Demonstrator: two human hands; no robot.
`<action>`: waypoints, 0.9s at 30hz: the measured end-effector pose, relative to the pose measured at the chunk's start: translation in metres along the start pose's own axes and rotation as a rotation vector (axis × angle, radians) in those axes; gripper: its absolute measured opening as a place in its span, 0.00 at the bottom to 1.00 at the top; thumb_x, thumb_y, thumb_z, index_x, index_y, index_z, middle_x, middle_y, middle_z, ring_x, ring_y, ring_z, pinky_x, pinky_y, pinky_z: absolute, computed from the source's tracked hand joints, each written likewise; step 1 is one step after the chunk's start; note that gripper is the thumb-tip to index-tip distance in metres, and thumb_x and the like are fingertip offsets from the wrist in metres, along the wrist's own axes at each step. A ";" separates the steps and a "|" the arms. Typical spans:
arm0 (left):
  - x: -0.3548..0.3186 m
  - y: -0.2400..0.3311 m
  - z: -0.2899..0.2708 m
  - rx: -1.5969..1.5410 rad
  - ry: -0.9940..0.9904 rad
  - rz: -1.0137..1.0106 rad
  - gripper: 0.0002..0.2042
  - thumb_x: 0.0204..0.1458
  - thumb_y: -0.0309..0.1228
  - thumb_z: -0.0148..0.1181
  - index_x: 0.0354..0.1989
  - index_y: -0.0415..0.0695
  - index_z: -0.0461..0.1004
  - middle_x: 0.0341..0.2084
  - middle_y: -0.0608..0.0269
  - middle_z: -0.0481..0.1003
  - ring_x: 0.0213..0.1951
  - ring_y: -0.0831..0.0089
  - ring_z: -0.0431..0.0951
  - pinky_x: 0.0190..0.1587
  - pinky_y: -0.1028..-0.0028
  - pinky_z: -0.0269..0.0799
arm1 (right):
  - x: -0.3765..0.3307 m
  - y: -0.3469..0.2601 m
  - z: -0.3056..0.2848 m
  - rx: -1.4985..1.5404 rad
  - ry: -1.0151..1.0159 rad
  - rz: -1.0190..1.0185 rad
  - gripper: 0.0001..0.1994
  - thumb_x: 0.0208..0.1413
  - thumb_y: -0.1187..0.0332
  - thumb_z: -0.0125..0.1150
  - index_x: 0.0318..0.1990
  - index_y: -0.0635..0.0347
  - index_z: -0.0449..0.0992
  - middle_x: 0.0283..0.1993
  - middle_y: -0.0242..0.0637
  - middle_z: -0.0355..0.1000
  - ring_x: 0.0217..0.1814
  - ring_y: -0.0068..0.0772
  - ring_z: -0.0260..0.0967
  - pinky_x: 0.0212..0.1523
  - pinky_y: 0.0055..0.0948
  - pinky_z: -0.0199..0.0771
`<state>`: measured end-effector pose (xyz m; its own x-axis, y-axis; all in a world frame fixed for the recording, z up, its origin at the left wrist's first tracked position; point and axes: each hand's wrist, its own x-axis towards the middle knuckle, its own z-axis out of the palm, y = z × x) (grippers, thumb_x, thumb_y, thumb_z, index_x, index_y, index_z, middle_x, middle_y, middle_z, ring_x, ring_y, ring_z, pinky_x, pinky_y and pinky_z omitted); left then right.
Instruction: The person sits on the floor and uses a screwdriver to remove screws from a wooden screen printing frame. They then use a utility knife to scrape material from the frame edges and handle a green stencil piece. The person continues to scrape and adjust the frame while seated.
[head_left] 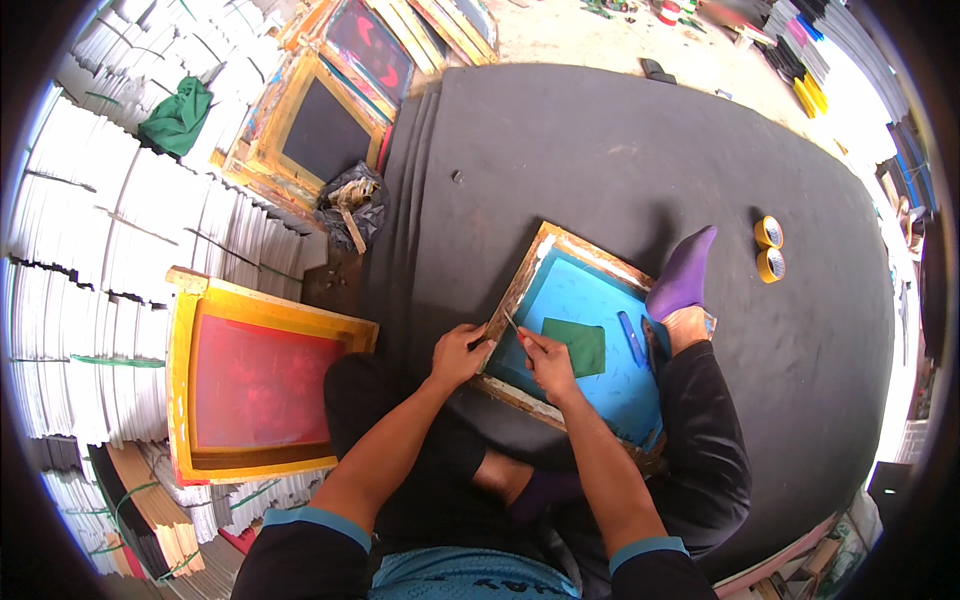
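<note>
A wooden screen-printing frame (515, 267) with blue mesh lies tilted on the dark sheet between my legs. My left hand (462, 355) is closed at the frame's left bar, fingers pressed against the wood. My right hand (550, 367) is closed around a slim tool (511, 322) with a red handle and thin metal shaft, which looks like a screwdriver. Its tip points at the inner side of that left bar. A green cloth (580, 346) lies on the mesh beside my right hand. Farther right on the mesh rests a blue utility knife (632, 338).
My foot in a purple sock (684, 272) is at the frame's right corner. Two yellow tape rolls (769, 250) sit on the dark sheet (560, 130). At left stand a red-meshed frame (260, 380), white sheet stacks (80, 240) and a black bag (355, 205) of scraps.
</note>
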<state>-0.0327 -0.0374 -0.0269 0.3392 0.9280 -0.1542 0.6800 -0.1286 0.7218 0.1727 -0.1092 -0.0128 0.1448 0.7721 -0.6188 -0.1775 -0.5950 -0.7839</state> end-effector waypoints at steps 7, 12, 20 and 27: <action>0.001 0.000 -0.003 -0.023 -0.036 -0.014 0.22 0.55 0.44 0.66 0.55 0.46 0.82 0.50 0.52 0.81 0.50 0.51 0.82 0.53 0.60 0.77 | 0.016 0.021 0.003 -0.590 0.229 -0.639 0.17 0.70 0.63 0.59 0.60 0.57 0.81 0.26 0.27 0.71 0.23 0.20 0.65 0.27 0.25 0.67; 0.002 0.005 -0.005 -0.015 -0.052 0.002 0.24 0.54 0.44 0.66 0.57 0.46 0.81 0.51 0.51 0.81 0.51 0.51 0.81 0.55 0.59 0.76 | 0.006 -0.011 0.011 -0.507 0.191 -0.286 0.15 0.68 0.65 0.58 0.58 0.57 0.81 0.40 0.50 0.83 0.38 0.52 0.82 0.40 0.43 0.81; -0.006 0.009 -0.004 0.041 -0.010 0.064 0.27 0.53 0.43 0.69 0.59 0.43 0.79 0.50 0.52 0.80 0.50 0.51 0.81 0.52 0.59 0.77 | -0.043 -0.002 0.014 -0.764 0.367 -0.535 0.14 0.68 0.64 0.57 0.56 0.51 0.81 0.43 0.54 0.81 0.44 0.64 0.79 0.46 0.56 0.79; -0.006 0.008 -0.003 0.061 0.006 0.082 0.27 0.53 0.44 0.69 0.60 0.43 0.79 0.49 0.53 0.80 0.50 0.52 0.82 0.52 0.60 0.77 | -0.039 -0.005 0.022 -0.799 0.372 -0.524 0.14 0.67 0.64 0.56 0.56 0.50 0.81 0.42 0.54 0.81 0.43 0.64 0.80 0.45 0.57 0.79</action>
<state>-0.0315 -0.0429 -0.0184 0.3919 0.9154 -0.0919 0.6884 -0.2256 0.6893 0.1461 -0.1311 0.0161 0.3349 0.9404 -0.0588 0.6756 -0.2831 -0.6808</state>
